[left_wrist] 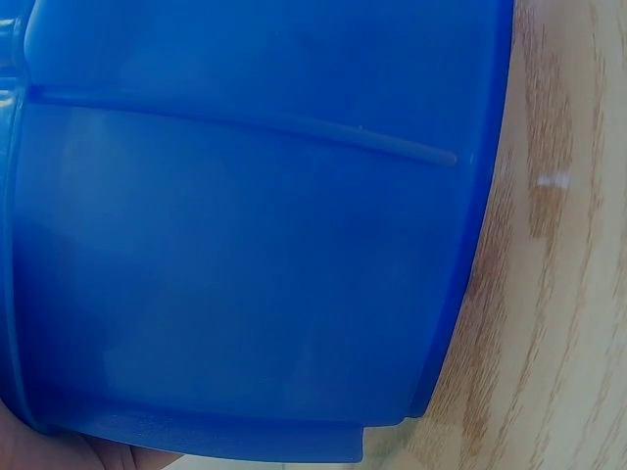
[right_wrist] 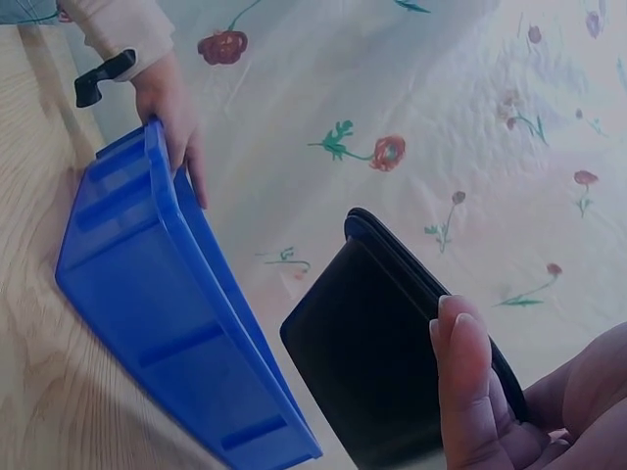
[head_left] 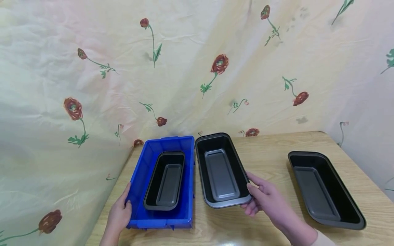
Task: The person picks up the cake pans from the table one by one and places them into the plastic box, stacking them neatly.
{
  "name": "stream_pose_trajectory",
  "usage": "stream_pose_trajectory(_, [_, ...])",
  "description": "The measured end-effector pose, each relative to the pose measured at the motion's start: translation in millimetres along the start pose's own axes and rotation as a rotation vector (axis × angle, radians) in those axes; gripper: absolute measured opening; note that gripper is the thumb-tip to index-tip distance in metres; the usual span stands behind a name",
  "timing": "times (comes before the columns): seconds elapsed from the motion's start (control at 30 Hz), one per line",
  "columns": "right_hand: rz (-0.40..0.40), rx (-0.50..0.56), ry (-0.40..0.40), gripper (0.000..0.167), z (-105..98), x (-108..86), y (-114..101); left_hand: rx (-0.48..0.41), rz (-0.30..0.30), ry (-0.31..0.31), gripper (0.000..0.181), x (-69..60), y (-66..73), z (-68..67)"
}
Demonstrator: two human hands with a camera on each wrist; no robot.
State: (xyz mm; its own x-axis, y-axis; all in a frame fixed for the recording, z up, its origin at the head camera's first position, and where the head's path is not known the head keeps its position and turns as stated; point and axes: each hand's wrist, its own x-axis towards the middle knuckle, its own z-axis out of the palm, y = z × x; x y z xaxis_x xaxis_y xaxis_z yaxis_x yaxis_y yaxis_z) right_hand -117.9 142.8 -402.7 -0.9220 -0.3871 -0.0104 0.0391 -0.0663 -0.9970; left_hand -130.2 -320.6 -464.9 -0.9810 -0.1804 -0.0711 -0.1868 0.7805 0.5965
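My right hand pinches the near right corner of a dark loaf pan, thumb on the rim and fingers beneath. In the right wrist view this pan is seen from its side, with fingers at its rim. The pan is just right of a blue bin, inside which lies a smaller dark loaf pan. My left hand grips the bin's left rim near its front corner. The left wrist view shows the bin's outer wall close up.
Another dark loaf pan rests at the right of the wooden table. A flower-printed cloth hangs behind and to the left of the table. A small black item is at the left wrist in the right wrist view.
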Motion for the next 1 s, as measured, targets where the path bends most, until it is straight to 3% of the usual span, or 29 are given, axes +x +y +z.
stream_pose_trajectory(0.3, [-0.034, 0.026, -0.031, 0.058, 9.7, 9.4, -0.9, -0.003, 0.007, 0.006, 0.066, -0.4, 0.0, 0.2])
stream_pose_trajectory(1.0, [-0.017, 0.019, -0.052, 0.055, 32.1, 34.1, 1.4, -0.017, -0.005, 0.012, 0.065, -0.9, 1.8, 0.1])
